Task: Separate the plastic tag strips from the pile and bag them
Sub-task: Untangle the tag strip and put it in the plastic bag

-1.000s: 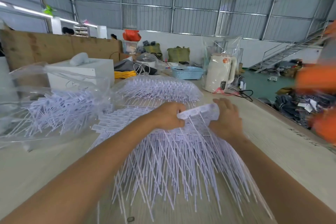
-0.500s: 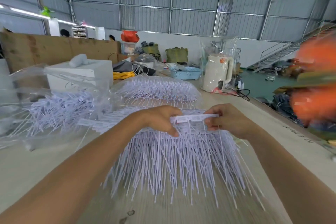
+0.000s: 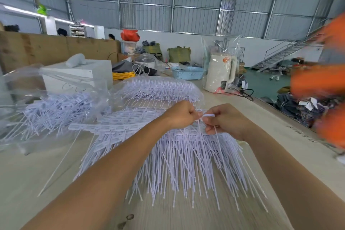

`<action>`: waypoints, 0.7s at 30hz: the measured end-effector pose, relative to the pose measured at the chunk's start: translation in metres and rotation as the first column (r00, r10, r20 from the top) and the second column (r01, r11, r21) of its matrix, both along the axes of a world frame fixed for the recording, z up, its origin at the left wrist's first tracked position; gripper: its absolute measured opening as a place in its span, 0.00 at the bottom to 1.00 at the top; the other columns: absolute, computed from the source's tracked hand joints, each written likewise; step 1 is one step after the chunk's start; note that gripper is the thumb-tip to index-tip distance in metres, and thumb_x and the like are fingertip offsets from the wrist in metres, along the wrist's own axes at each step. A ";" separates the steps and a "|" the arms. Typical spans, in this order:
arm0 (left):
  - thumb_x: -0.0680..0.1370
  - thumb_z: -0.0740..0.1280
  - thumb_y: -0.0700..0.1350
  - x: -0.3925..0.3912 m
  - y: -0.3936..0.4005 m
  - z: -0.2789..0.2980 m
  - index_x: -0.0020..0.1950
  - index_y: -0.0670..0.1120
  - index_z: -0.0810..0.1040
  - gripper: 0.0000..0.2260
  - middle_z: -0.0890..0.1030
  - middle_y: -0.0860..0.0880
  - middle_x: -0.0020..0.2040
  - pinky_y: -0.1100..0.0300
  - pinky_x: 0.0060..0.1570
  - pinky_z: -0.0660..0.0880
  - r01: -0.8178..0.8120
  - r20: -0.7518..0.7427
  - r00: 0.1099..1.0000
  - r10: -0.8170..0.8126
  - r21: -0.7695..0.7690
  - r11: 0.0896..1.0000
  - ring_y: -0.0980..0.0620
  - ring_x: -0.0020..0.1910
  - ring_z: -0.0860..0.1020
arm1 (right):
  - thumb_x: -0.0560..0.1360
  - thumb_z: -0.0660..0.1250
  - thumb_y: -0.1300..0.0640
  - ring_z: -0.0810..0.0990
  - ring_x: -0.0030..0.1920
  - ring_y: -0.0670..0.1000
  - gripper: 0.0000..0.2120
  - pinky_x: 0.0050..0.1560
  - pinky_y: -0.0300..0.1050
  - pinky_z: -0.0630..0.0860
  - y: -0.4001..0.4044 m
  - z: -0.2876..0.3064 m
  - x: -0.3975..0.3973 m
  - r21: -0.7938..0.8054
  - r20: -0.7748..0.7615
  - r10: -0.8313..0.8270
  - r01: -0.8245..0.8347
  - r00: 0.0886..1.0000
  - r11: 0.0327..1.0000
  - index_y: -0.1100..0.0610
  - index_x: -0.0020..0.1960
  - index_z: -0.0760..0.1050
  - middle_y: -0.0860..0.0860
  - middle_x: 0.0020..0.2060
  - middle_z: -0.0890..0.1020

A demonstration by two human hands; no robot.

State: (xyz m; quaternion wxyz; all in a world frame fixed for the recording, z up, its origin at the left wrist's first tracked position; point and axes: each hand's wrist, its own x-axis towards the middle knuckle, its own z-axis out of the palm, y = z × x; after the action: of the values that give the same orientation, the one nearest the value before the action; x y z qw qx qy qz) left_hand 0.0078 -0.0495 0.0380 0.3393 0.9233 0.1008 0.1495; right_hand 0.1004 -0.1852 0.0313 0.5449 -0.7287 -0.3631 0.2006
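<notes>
Both the left hand (image 3: 182,115) and the right hand (image 3: 225,121) pinch one tag strip (image 3: 208,115) above the big pile (image 3: 177,155); some bags (image 3: 160,89) are already filled, much remains.

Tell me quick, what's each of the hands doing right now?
Left hand: fingers curled, pinching the head of a tag strip above the pile.
Right hand: fingers curled, pinching the same tag strip.

Pile (image 3: 168,155): on table (image 3: 28,183), landmark.
Bags (image 3: 56,102): left of and behind pile.
Kettle (image 3: 220,73): behind pile, right.
Basket (image 3: 187,73): left of kettle.
</notes>
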 end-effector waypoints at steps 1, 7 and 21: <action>0.80 0.63 0.48 0.001 -0.001 0.000 0.27 0.46 0.66 0.21 0.65 0.48 0.26 0.60 0.31 0.60 -0.008 -0.008 1.000 0.008 -0.009 1.000 0.52 0.24 0.63 | 0.74 0.67 0.69 0.79 0.27 0.47 0.04 0.32 0.41 0.80 0.000 -0.002 0.000 0.009 0.044 -0.007 0.007 0.999 1.000 0.66 0.40 0.76 0.54 0.27 0.78; 0.79 0.65 0.42 0.004 -0.001 0.003 0.29 0.46 0.73 0.17 0.69 0.49 0.26 0.64 0.29 0.63 -0.019 -0.007 1.000 0.018 -0.172 0.985 0.54 0.25 0.66 | 0.71 0.67 0.72 0.77 0.24 0.49 0.08 0.28 0.40 0.76 0.004 -0.013 -0.001 0.084 0.435 -0.141 0.116 0.889 0.990 0.63 0.36 0.78 0.50 0.24 0.79; 0.73 0.64 0.29 -0.011 0.011 -0.005 0.66 0.45 0.72 0.24 0.74 0.51 0.50 0.63 0.43 0.71 0.131 -0.110 0.983 -0.148 -0.144 0.981 0.52 0.46 0.74 | 0.73 0.67 0.65 0.79 0.36 0.50 0.02 0.29 0.38 0.74 -0.015 0.001 0.006 0.194 -0.338 -0.138 0.212 0.931 0.958 0.59 0.43 0.75 0.53 0.35 0.78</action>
State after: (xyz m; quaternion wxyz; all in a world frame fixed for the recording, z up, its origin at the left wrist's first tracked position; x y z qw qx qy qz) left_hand -0.0031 -0.0386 0.0332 0.4045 0.9101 0.0659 0.0620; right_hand 0.1065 -0.1997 0.0322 0.6923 -0.6485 -0.2233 0.2240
